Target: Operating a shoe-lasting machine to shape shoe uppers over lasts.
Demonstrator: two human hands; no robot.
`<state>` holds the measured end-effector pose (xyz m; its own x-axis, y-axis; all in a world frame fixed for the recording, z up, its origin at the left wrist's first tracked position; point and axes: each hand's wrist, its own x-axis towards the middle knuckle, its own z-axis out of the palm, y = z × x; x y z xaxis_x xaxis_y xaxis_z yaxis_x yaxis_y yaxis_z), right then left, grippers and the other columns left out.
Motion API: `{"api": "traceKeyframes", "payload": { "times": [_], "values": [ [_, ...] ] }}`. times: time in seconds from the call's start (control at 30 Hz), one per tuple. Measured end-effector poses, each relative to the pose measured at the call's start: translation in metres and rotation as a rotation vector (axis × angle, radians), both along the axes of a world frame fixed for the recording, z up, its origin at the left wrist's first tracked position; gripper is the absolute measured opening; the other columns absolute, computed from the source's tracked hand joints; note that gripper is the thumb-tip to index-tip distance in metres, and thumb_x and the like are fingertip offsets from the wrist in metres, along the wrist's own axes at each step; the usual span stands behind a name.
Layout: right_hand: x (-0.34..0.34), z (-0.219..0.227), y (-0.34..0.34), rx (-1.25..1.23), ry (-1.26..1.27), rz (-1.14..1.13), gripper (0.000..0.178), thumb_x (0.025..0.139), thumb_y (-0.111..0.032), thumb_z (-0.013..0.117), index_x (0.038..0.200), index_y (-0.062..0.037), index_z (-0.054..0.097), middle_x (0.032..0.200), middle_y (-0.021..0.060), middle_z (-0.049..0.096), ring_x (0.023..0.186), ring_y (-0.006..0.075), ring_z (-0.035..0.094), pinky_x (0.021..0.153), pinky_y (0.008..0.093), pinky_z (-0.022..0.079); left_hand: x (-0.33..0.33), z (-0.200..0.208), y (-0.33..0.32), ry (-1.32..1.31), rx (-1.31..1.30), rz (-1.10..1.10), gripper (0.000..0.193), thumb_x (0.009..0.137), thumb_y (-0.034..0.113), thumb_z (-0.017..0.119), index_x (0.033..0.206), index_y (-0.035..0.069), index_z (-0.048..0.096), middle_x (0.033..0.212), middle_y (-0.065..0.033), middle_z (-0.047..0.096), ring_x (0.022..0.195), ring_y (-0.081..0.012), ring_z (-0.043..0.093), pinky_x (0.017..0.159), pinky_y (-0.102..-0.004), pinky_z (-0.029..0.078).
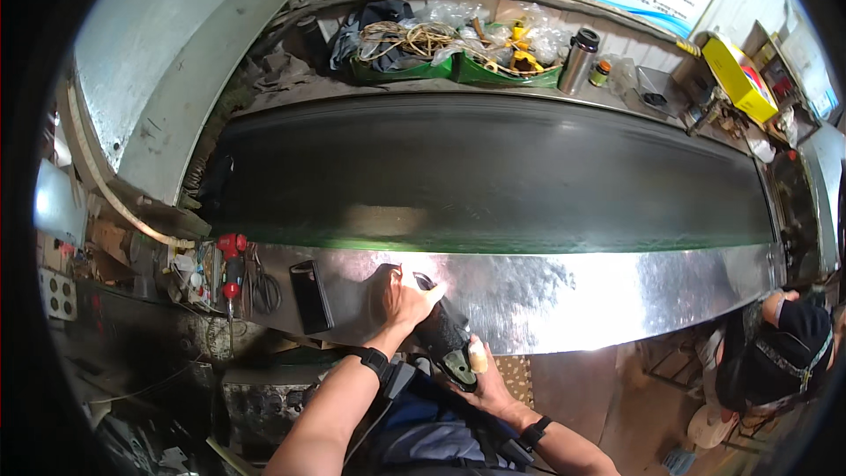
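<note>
A dark, shoe-shaped piece (445, 335) slants between my hands over the near edge of the shiny metal ledge (564, 300). Its near end shows a green part with small holes, possibly a last inside a shoe. My left hand (410, 300) is closed around the far end, with the thumb along its right side. Around the near end my right hand (490, 388) grips from the right and below. A beige wrap covers the right thumb. Most of the right fingers are hidden under the piece.
Beyond the ledge runs a wide dark belt (493, 176). Left of my hands lie a black phone-like case (311, 297) and a red-handled tool (232, 247). Green bins (507, 76), a steel flask (579, 62) and a yellow box (738, 79) line the back. Another person (775, 353) sits at right.
</note>
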<state>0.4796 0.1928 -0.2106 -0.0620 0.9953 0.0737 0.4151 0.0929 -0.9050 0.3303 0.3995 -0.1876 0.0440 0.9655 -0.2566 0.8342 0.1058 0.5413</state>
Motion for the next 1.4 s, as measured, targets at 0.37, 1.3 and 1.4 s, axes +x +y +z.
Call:
{"api": "traceKeyframes", "payload": {
  "times": [0.37, 1.3, 1.4],
  "values": [
    [-0.007, 0.071, 0.008, -0.365, 0.475, 0.15, 0.106, 0.089, -0.048, 0.076, 0.159, 0.0051, 0.015, 0.163, 0.0245, 0.024, 0.153, 0.0344, 0.021, 0.125, 0.0419, 0.018, -0.057, 0.052, -0.027, -0.476, 0.128, 0.323, 0.028, 0.073, 0.022, 0.081, 0.091, 0.004, 0.07, 0.083, -0.0125, 0.071, 0.081, -0.0199, 0.067, 0.079, -0.0339, 0.053],
    [-0.587, 0.237, -0.216, -0.967, 0.907, 0.945, 0.026, 0.101, -0.015, 0.064, 0.124, -0.0025, 0.062, 0.11, 0.0045, 0.069, 0.096, 0.0136, 0.064, 0.083, 0.0293, 0.054, -0.484, 0.235, -0.577, -1.654, 1.014, 1.232, 0.037, 0.104, 0.03, 0.057, 0.126, 0.001, 0.063, 0.122, -0.0093, 0.068, 0.112, -0.0216, 0.064, 0.099, -0.035, 0.049],
    [-0.617, 0.23, -0.22, -0.913, 0.879, 0.939, 0.026, 0.102, -0.016, 0.064, 0.125, -0.0038, 0.061, 0.111, 0.0046, 0.069, 0.095, 0.0135, 0.065, 0.082, 0.0302, 0.055, -0.492, 0.236, -0.581, -1.636, 0.988, 1.34, 0.035, 0.104, 0.028, 0.058, 0.118, -0.003, 0.068, 0.117, -0.0111, 0.071, 0.103, -0.0216, 0.068, 0.095, -0.0356, 0.052]
  ]
}}
